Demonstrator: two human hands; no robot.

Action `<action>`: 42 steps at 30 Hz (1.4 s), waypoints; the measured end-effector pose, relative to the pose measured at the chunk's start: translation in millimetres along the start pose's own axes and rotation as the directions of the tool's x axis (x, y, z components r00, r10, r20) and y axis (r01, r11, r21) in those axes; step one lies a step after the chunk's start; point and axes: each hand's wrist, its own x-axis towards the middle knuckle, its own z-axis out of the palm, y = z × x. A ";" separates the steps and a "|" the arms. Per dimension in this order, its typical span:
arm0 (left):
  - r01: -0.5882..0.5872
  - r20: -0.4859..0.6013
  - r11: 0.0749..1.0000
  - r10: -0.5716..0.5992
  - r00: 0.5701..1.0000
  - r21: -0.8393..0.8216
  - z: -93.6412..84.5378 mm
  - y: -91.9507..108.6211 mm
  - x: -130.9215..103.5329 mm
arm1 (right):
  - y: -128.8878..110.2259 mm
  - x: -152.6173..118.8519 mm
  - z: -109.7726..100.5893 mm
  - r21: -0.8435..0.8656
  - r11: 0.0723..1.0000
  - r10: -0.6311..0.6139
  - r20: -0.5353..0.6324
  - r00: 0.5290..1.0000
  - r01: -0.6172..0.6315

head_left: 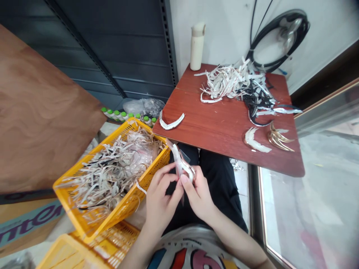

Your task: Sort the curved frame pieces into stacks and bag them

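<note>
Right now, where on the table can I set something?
On the table: front middle, between left bundle and right white bundle; also between left bundle and bottle. The pile crowds the back; the crate is crowded too.

A: Which posture did we adopt?
B: We held our left hand point(162, 195) and right hand point(200, 196) close together, fingers point(165, 170) flexed, each in a pinch grip.
A: And our forearms point(235, 233)?
B: We angled both inward.
</note>
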 end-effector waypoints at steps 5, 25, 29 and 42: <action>-0.023 -0.039 0.999 0.024 0.999 0.039 -6.9 2.7 2.1 | -6.5 -1.4 0.2 -0.011 1.000 -0.011 0.022 1.000 0.011; 0.171 0.134 0.981 -0.158 0.978 -0.094 -3.2 4.2 -0.3 | -11.4 3.1 -6.2 -0.081 0.996 0.026 -0.004 1.000 -0.026; 0.093 0.063 0.995 -0.092 0.994 -0.028 -7.1 2.0 0.7 | -9.6 5.1 -9.1 -0.166 0.985 0.047 0.010 0.999 -0.044; -0.009 0.050 0.984 0.000 0.999 0.180 -3.6 -12.6 3.6 | -1.1 13.1 -15.9 -0.271 0.958 0.082 -0.057 0.995 -0.094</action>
